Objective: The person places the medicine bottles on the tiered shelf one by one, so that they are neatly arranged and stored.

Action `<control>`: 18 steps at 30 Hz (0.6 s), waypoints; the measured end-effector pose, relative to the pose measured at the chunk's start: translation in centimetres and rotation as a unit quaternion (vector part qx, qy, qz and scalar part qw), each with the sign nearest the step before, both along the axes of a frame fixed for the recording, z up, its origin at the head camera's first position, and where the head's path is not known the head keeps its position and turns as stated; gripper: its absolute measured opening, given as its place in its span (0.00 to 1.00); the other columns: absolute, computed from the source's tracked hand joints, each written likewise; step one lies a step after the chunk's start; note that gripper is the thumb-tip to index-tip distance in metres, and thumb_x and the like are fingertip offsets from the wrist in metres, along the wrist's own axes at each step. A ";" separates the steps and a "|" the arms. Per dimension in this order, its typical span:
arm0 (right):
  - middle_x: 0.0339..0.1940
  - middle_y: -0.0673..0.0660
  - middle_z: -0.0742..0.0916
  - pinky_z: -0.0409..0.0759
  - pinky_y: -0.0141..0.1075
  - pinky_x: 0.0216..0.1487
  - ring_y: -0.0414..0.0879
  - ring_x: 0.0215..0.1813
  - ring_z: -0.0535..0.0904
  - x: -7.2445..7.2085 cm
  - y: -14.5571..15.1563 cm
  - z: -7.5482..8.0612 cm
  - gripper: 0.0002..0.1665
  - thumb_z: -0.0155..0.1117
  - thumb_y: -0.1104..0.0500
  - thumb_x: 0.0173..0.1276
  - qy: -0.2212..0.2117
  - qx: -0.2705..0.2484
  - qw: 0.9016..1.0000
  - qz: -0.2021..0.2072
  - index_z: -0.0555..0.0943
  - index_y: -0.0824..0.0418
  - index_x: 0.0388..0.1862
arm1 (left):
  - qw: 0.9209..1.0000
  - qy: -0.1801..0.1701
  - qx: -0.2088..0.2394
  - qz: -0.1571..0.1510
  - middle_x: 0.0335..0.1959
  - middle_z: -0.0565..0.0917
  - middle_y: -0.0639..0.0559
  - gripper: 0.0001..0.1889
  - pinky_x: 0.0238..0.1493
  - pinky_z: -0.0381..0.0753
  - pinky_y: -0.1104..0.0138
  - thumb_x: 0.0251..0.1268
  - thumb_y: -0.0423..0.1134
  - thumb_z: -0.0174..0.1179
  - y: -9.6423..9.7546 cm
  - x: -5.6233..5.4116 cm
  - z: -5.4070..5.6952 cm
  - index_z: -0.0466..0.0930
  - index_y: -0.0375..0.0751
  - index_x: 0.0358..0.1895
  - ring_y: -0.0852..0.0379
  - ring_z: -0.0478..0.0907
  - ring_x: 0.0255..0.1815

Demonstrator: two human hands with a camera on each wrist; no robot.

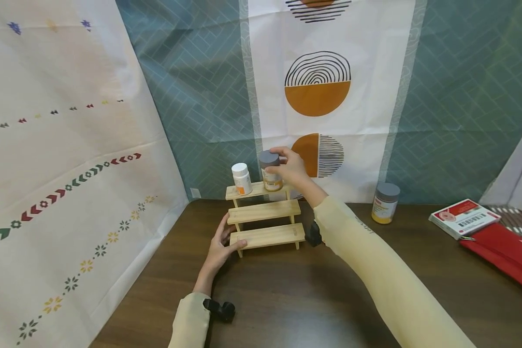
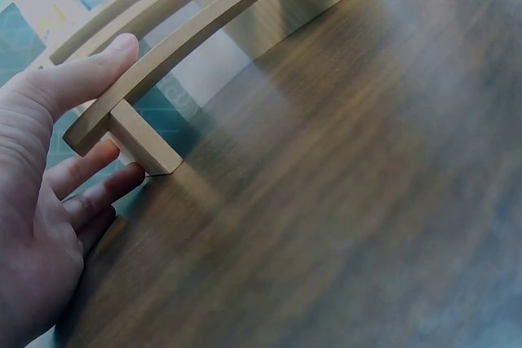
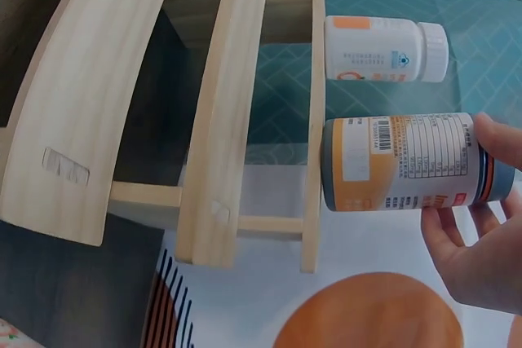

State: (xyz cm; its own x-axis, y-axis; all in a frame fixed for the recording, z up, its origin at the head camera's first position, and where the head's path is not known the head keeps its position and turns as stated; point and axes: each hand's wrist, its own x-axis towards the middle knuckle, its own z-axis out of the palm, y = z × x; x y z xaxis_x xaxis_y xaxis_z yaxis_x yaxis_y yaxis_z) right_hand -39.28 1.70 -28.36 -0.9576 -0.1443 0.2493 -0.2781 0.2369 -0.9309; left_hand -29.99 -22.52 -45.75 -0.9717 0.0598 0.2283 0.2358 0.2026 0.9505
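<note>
A three-step wooden rack (image 1: pixel 264 213) stands on the dark table against the back cloth. My right hand (image 1: pixel 292 166) grips a grey-capped supplement jar (image 3: pixel 400 162) near its lid, thumb on one side and fingers on the other. The jar's base is at the top step, right of a small white pill bottle (image 1: pixel 241 179) standing there. My left hand (image 1: pixel 219 249) holds the left end of the lowest step. In the left wrist view its thumb (image 2: pixel 114 55) lies on top of the step, and its fingers are beneath, beside the leg.
A second grey-capped jar (image 1: pixel 385 203) stands on the table to the right. Farther right lie a red and white box (image 1: pixel 464 218) and a red pouch (image 1: pixel 504 253). Patterned cloths hang behind the table and along its left side.
</note>
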 end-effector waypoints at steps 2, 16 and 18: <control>0.69 0.58 0.76 0.74 0.51 0.64 0.57 0.67 0.73 0.1 -0.1 -0.1 0.32 0.70 0.63 0.62 -0.002 -0.003 1.000 0.000 0.73 0.56 0.65 | 1.000 0.001 -0.002 -0.002 0.68 0.72 0.33 0.49 0.51 0.75 0.69 0.60 0.28 0.66 0.0 0.1 0.0 0.47 0.58 0.79 0.38 0.75 0.62; 0.73 0.60 0.72 0.71 0.52 0.67 0.59 0.70 0.70 -0.2 -0.3 -0.5 0.33 0.66 0.61 0.67 -0.001 -0.002 1.000 0.014 0.69 0.55 0.70 | 1.000 -0.004 0.003 0.003 0.69 0.71 0.33 0.49 0.52 0.75 0.68 0.60 0.30 0.67 0.0 -0.3 -0.4 0.47 0.59 0.79 0.39 0.73 0.64; 0.73 0.60 0.72 0.71 0.51 0.66 0.59 0.70 0.70 -0.3 -0.4 -0.5 0.33 0.66 0.60 0.68 0.002 -0.002 1.000 0.015 0.68 0.55 0.70 | 1.000 -0.008 0.006 0.004 0.69 0.71 0.34 0.49 0.52 0.75 0.68 0.59 0.29 0.67 0.0 -0.3 -0.3 0.47 0.60 0.79 0.38 0.73 0.65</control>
State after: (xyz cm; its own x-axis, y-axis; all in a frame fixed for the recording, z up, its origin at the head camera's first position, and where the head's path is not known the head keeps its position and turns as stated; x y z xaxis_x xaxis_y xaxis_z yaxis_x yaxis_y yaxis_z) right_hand -39.60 1.31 -28.89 -0.9518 -0.1711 0.2546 -0.2892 0.2240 -0.9307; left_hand -30.28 -22.55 -46.09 -0.9756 0.0491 0.2139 0.2194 0.1937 0.9562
